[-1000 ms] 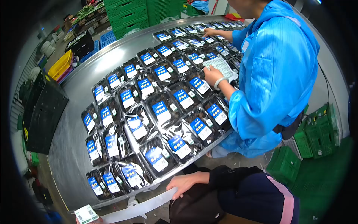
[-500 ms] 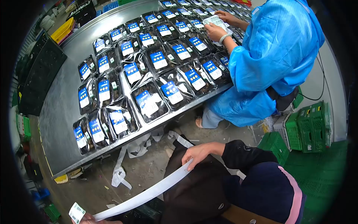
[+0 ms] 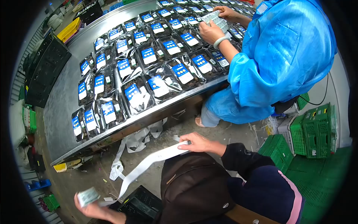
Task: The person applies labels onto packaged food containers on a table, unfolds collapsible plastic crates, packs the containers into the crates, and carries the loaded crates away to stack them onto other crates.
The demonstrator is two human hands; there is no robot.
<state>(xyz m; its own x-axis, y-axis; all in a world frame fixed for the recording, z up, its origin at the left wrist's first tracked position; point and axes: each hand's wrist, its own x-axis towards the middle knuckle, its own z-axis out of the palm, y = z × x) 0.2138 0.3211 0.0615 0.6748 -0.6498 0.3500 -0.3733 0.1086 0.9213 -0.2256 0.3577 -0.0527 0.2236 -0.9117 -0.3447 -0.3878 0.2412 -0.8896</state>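
Observation:
My left hand (image 3: 91, 209), at the lower left, holds a small stack of printed labels (image 3: 88, 196), slightly blurred. My right hand (image 3: 197, 142) pinches one end of a long white paper strip (image 3: 149, 160) above my dark brown apron (image 3: 197, 183). The strip sags from there down toward my left hand, where its lower end is partly hidden. Beyond my hands, rows of black film-wrapped trays (image 3: 148, 56) with blue and white labels lie on the metal table (image 3: 59, 123).
A co-worker in a blue smock (image 3: 283, 56) stands at the table's right, holding a label sheet (image 3: 215, 21). Green crates (image 3: 317, 130) stand at the right, a black crate (image 3: 141, 205) below. Discarded white strips (image 3: 138, 140) lie under the table's edge.
My left hand has risen with the labels and turned, and the strip now bends and sags more. The view has shifted. The co-worker has brought both hands to the label sheet.

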